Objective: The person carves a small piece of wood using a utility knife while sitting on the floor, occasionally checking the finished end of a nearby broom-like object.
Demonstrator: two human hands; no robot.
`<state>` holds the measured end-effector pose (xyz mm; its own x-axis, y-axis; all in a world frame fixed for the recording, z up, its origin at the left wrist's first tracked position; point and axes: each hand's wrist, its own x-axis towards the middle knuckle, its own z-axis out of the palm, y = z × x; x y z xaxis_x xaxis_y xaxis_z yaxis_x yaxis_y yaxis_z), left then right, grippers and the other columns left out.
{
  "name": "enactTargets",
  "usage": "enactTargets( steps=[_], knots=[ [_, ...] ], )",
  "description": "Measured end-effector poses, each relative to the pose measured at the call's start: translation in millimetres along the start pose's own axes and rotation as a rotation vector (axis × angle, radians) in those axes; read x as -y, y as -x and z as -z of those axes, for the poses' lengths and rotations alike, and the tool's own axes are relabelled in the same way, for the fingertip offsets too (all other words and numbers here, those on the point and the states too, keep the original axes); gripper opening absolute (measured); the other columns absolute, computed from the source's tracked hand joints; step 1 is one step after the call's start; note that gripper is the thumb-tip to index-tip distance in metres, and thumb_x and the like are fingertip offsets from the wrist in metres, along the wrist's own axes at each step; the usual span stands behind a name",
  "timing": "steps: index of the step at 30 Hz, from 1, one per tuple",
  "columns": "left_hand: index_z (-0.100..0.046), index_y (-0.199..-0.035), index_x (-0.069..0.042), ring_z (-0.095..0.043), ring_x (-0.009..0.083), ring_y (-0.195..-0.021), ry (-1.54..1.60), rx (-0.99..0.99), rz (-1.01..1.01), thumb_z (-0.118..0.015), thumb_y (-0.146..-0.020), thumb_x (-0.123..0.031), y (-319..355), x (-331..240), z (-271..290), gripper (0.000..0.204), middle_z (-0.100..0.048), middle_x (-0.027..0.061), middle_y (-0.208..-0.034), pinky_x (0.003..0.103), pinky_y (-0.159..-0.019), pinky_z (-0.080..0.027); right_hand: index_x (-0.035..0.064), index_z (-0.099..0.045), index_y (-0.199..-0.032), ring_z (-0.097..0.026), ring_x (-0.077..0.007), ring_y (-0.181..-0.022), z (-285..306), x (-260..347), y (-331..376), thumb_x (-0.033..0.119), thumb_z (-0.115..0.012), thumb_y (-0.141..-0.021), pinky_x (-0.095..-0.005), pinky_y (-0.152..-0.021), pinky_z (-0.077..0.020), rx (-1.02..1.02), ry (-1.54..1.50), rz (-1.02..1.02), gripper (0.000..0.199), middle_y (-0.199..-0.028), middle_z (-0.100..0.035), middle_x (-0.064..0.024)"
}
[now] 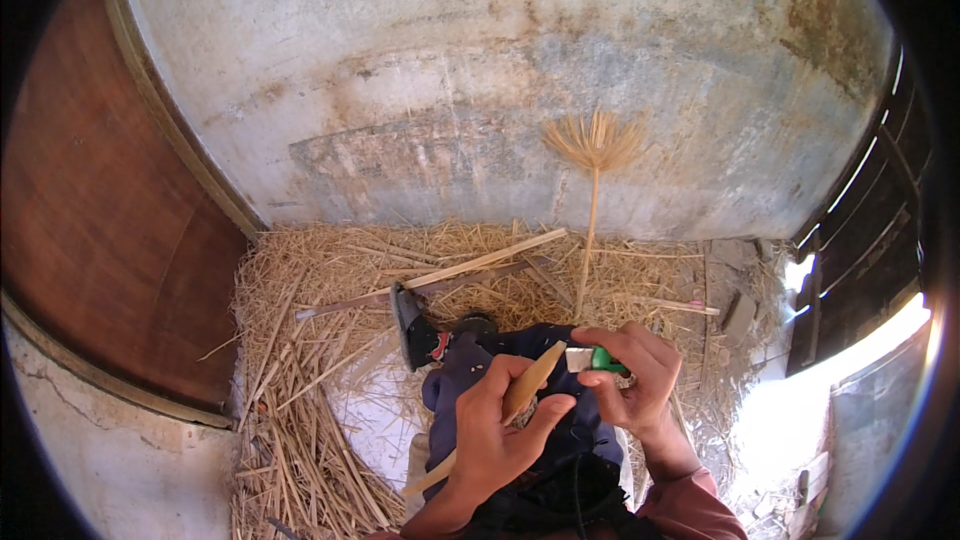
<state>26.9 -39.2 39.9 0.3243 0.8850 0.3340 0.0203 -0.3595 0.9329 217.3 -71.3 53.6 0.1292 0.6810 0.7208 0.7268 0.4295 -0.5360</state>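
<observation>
Above the dark-trousered lap [585,425], the left hand [500,430] grips a pale wooden strip [537,377] near its tapered end; the right hand [645,375] pinches a green-handled blade [603,361], its edge just beside that tip, contact unclear. Open air separates both hands from the stained wall [430,150], where a straw-headed broom [597,148] stands.
</observation>
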Motion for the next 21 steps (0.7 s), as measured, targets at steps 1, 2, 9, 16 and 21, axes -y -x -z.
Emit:
enactTargets(
  steps=[1, 2, 9, 16, 21],
  knots=[
    [-0.063, -0.109, -0.001, -0.050, 0.0034, -0.070, 0.060, 0.029, 0.008, -0.086, -0.097, -0.034, 0, 3, 4, 0.041, -0.062, -0.0021, -0.081, 0.023, -0.060, -0.040, 0.0050, -0.082, -0.110, -0.061, -0.0200, -0.056, 4, -2, -1, 0.039, -0.088, -0.086, -0.0328, -0.053, -0.0460, 0.044, -0.003, 0.027, 0.042, -0.070, -0.061, -0.0045],
    [-0.061, -0.113, -0.001, -0.051, 0.0036, -0.070, 0.120, 0.058, 0.016, -0.084, -0.099, -0.035, 0, 6, 7, 0.043, -0.062, -0.0020, -0.083, 0.023, -0.061, -0.040, 0.0066, -0.082, -0.112, -0.062, -0.0202, -0.057, 8, -5, -1, 0.036, -0.090, -0.084, -0.0333, -0.053, -0.0475, 0.088, -0.007, 0.055, 0.042, -0.071, -0.062, -0.0043],
    [-0.063, -0.118, 0.000, -0.061, 0.0052, -0.075, 0.199, 0.146, 0.065, -0.086, -0.097, -0.024, -2, 9, 9, 0.039, -0.070, 0.0045, -0.089, 0.023, -0.065, -0.049, 0.0093, -0.083, -0.114, -0.062, -0.0208, -0.057, 12, -8, -6, 0.035, -0.092, -0.079, -0.0338, -0.053, -0.0489, 0.180, -0.008, 0.153, 0.044, -0.072, -0.062, -0.0022],
    [-0.069, -0.122, 0.001, -0.069, 0.0057, -0.081, -0.016, 0.076, -0.038, -0.098, -0.084, -0.022, -2, 5, 0, 0.054, -0.077, 0.0052, -0.094, 0.023, -0.069, -0.054, 0.0095, -0.083, -0.110, -0.061, -0.0203, -0.056, 13, -11, -10, 0.030, -0.093, -0.073, -0.0337, -0.051, -0.0482, 0.218, 0.019, 0.209, 0.044, -0.071, -0.060, -0.0010],
    [-0.075, -0.114, 0.002, -0.070, 0.0078, -0.076, -0.116, -0.101, -0.183, -0.102, -0.078, -0.025, -3, -1, -4, 0.053, -0.076, 0.0061, -0.086, 0.025, -0.067, -0.055, 0.0100, -0.083, -0.107, -0.061, -0.0196, -0.055, 12, -9, -12, 0.028, -0.094, -0.072, -0.0335, -0.050, -0.0483, 0.193, 0.023, 0.212, 0.041, -0.071, -0.061, -0.0006]
  ],
)
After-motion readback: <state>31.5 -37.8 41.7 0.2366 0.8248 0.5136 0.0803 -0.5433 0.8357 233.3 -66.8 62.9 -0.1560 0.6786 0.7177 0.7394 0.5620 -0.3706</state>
